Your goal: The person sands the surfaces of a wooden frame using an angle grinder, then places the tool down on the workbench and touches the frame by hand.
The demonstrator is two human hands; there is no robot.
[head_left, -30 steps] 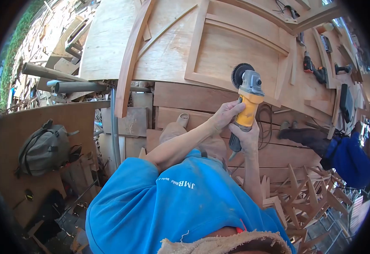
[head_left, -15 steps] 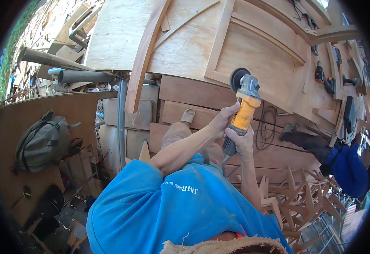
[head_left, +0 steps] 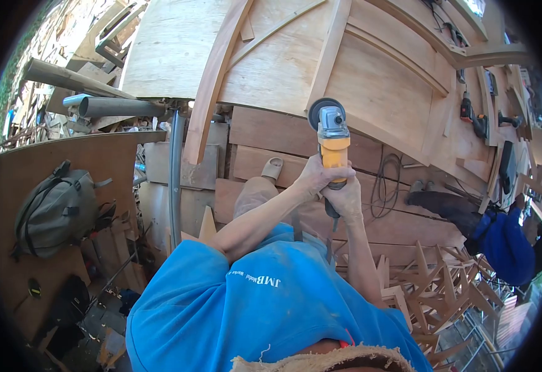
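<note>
A yellow and grey angle grinder (head_left: 334,147) is held in front of my body, its head pointing away from me. My left hand (head_left: 316,176) wraps round the yellow body from the left. My right hand (head_left: 345,197) is closed round the darker rear part, which my fingers mostly hide. The round dark disc (head_left: 315,114) on the grinder's head is by the near edge of the plywood-topped table (head_left: 271,74), close to the end of a wooden strip (head_left: 330,62). Whether the disc touches the wood, I cannot tell.
A long plank (head_left: 212,93) overhangs the table edge. A cordless drill (head_left: 467,110) lies on the right. Coiled cable (head_left: 387,183) rests on floor boards. Cut wooden pieces (head_left: 435,282) are heaped at lower right, near another person in blue (head_left: 507,248). A backpack (head_left: 54,214) sits left.
Both hands have moved the angle grinder to the left and turned it, so its head now points more straight ahead. The disc has shifted left along the table edge.
</note>
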